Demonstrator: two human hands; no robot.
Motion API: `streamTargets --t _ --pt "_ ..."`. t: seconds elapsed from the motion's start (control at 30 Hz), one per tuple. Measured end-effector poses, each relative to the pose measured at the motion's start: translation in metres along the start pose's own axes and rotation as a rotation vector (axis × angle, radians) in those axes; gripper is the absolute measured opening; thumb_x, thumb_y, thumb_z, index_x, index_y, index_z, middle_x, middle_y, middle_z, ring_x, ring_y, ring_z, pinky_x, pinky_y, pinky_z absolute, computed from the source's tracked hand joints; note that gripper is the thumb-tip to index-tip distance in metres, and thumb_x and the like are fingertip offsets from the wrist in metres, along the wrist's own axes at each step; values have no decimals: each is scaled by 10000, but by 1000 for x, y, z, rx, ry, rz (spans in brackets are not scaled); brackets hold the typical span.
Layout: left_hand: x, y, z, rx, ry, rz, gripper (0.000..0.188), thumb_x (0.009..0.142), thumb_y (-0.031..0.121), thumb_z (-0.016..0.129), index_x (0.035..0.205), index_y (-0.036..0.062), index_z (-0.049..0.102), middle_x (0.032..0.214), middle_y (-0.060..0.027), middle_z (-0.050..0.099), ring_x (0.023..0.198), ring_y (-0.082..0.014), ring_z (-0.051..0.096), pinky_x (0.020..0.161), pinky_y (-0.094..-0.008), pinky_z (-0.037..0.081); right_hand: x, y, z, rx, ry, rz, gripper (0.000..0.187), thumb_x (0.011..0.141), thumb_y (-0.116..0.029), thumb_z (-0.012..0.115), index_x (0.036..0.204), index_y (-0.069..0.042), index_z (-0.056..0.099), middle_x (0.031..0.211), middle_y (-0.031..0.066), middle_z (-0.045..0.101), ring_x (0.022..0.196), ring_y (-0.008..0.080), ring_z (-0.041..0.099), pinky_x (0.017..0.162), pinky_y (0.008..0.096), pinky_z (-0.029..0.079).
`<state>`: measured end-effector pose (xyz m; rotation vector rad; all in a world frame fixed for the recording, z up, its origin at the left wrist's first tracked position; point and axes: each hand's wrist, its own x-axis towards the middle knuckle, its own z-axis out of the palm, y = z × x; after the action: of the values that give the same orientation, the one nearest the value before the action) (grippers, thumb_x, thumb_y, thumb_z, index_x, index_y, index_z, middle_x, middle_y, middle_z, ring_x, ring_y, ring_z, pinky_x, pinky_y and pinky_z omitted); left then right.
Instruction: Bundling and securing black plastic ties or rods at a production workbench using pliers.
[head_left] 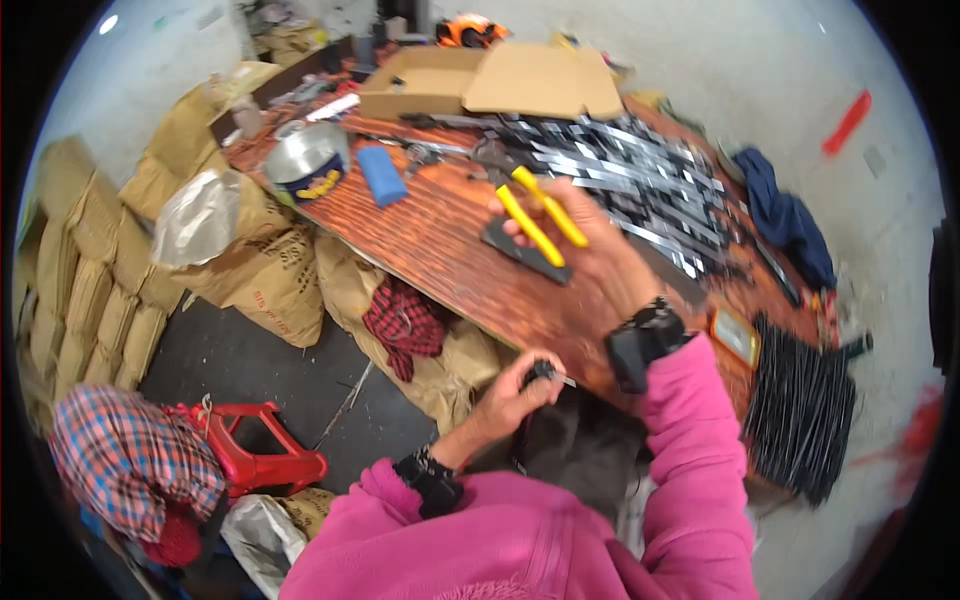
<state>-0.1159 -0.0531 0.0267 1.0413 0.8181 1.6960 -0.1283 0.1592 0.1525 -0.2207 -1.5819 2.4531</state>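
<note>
Yellow-handled pliers (pixel 535 215), gripped by the right hand (pixel 590 255), point up-left; left hand (pixel 520 385) pinches a small dark part (pixel 545 372).

Wooden workbench with metal parts and tools

A reddish-brown wooden table (pixel 440 240) runs from the far left to the near right. At its far end lies an open cardboard box (pixel 480 80); left of that stand a metal tin (pixel 308 160) and a blue cloth roll (pixel 382 175). Grey metal strips (pixel 640 170) cover the right half, a dark flat piece (pixel 520 250) lies mid-table, and black rods (pixel 800 410) are stacked at the near right end.
</note>
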Motion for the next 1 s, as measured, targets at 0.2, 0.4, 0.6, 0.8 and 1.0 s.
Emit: streamTargets --t 0.2,0.4,0.6,0.8,1.0 --pt "43 -26 0 -113 -120 -55 369 958 345 615 1103 27 496 832 -40 530 794 -136 475 745 -297 399 -192 1 -27 308 178 -54 381 905 -402 554 961 -26 562 1221 244 607 843 195 652 709 320 582" --pt "60 -42 30 -209 -224 -164 409 937 361 642 1121 24 498 823 -46 534 806 -145 470 762 -299 388 -298 43 -34 191 433 -46 401 920 -336 578 1136 2 577 1235 212 615 835 173 651 756 318 562" --pt "49 -41 53 -110 -232 -116 379 978 365 587 1163 40 523 855 -20 550 799 -100 485 757 -245 394 -321 65 -33 -190 555 81 304 911 -227 621 1087 20 619 1141 161 642 864 194 651 777 333 549" --pt "43 -39 73 40 -212 -68 374 983 349 584 1177 34 525 894 -38 582 810 -102 502 757 -241 404 -338 72 -9 -1019 537 -292 160 903 -76 626 1029 18 654 1018 113 646 877 207 646 804 315 497" --pt "41 -38 97 52 -250 -127 404 972 358 596 1186 27 512 975 -84 622 829 -108 517 771 -251 423 -336 68 -11 -942 732 -421 130 900 -18 632 1019 16 675 1003 97 644 901 171 637 796 289 492"
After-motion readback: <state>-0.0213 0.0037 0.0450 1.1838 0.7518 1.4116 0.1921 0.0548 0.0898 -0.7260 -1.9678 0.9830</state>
